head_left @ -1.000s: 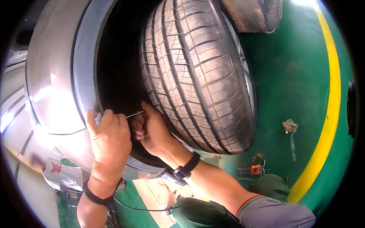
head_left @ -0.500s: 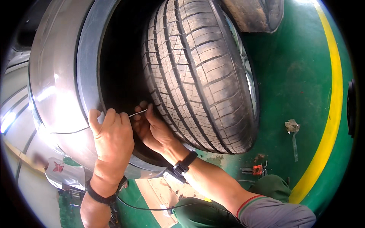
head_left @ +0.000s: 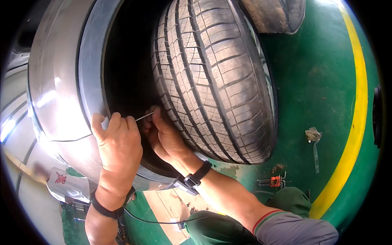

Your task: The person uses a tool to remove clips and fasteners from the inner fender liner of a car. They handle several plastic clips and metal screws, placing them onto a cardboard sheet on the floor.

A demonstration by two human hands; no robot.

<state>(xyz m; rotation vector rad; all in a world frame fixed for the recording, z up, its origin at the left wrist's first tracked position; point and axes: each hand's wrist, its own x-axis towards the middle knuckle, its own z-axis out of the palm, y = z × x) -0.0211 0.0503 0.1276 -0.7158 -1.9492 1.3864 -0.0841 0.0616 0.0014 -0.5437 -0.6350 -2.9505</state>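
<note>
My left hand [head_left: 118, 145] has curled fingers at the inner edge of the grey wheel arch [head_left: 90, 57] of a car, closed around a thin metal rod [head_left: 143, 116]. The rod slants up to the right from those fingers to my right hand [head_left: 165, 139], which grips its far end between thumb and fingers inside the dark wheel well. The treaded tyre [head_left: 204, 90] is just right of my right hand. The rod's part behind my left fingers is hidden.
A dirty dark panel [head_left: 269, 14] lies above the tyre. On the green floor are a hex key set [head_left: 275, 182], crumpled scrap [head_left: 313, 134], cardboard [head_left: 159, 204] and a yellow line [head_left: 356, 106]. A cable [head_left: 155, 223] runs below me. A white plastic sheet [head_left: 69, 188] is at lower left.
Both my hands have shifted slightly upward since half a second ago, with the rod between them. My right fingertips have shifted a little over the last second.
</note>
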